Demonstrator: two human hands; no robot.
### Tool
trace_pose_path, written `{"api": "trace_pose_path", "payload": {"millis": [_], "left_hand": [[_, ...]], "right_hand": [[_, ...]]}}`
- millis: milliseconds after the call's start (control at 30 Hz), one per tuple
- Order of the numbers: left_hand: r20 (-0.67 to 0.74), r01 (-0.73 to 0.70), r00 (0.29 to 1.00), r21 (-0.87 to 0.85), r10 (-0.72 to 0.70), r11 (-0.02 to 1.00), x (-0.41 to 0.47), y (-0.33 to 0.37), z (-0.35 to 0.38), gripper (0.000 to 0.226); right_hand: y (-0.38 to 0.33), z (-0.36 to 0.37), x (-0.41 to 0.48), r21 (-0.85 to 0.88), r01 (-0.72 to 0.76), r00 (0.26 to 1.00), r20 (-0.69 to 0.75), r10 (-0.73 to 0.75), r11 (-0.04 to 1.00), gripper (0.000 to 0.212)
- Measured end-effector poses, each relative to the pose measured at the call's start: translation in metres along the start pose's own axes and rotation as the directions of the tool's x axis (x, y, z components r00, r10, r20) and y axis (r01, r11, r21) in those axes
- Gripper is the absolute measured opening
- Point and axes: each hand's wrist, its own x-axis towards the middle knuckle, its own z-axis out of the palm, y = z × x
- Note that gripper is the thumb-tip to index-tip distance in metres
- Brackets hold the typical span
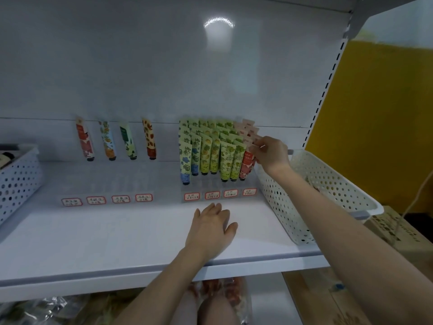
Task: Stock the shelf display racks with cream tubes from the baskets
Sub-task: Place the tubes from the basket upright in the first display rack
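Note:
A clear display rack (219,187) on the white shelf (117,235) holds rows of green and blue cream tubes (210,148), with a pink and red row (247,160) at its right end. My right hand (271,152) pinches the top of a pink tube in that right row. My left hand (212,225) rests flat on the shelf in front of the rack, fingers spread, holding nothing. A second rack (107,184) to the left has single tubes (117,139) standing at its back.
A cream perforated basket (328,184) stands on the shelf right of the rack, under my right forearm. A white perforated basket (16,179) sits at the far left. Red-bordered labels (192,196) front each rack lane. Cardboard boxes (398,233) lie lower right; bagged goods are below the shelf.

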Motion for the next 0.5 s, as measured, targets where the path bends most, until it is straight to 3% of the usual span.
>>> {"api": "trace_pose_path", "payload": {"millis": [200, 500], "left_hand": [[-0.012, 0.003, 1.000, -0.008, -0.003, 1.000, 0.0007, -0.0006, 0.0020, 0.037], [-0.021, 0.003, 1.000, -0.002, -0.003, 1.000, 0.0002, 0.0005, 0.0009, 0.038]], "right_hand": [[0.0026, 0.0000, -0.0003, -0.043, 0.004, 1.000, -0.010, -0.005, 0.999, 0.025], [-0.0013, 0.0019, -0.0006, -0.099, 0.033, 0.999, 0.019, -0.031, 0.995, 0.008]]}}
